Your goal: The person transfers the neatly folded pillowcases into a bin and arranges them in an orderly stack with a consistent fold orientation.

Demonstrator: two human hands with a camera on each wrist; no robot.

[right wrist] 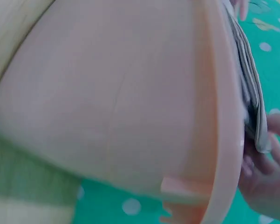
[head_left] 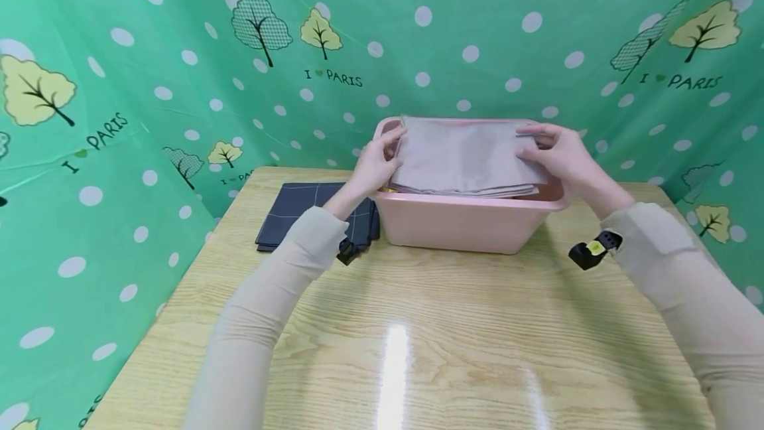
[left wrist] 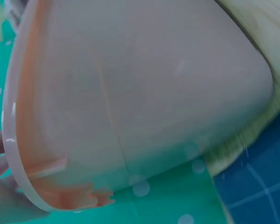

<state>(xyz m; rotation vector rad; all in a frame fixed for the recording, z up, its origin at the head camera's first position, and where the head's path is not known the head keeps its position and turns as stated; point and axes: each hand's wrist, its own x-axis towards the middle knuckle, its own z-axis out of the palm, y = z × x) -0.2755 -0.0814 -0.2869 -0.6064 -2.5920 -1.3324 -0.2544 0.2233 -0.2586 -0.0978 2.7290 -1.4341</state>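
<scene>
A folded light grey cloth [head_left: 462, 151] lies across the mouth of a pink plastic bin [head_left: 456, 221], its layered front edge just above the rim. My left hand [head_left: 376, 161] holds the cloth's left edge; in the left wrist view, part of that hand [left wrist: 9, 196] shows beside the rim, the cloth mostly out of sight there. At the right edge my right hand [head_left: 561, 152] grips the cloth. The right wrist view shows the cloth's layers [right wrist: 252, 88] between the fingers and thumb of the right hand [right wrist: 268, 189]. The cloth hides most of the bin's contents.
Left of the bin, dark navy checked cloth [head_left: 295, 214] lies folded on the wooden table [head_left: 453, 324]. A green dotted curtain [head_left: 465, 32] hangs behind and at the sides. Black wrist devices [head_left: 593, 249] hang under both sleeves.
</scene>
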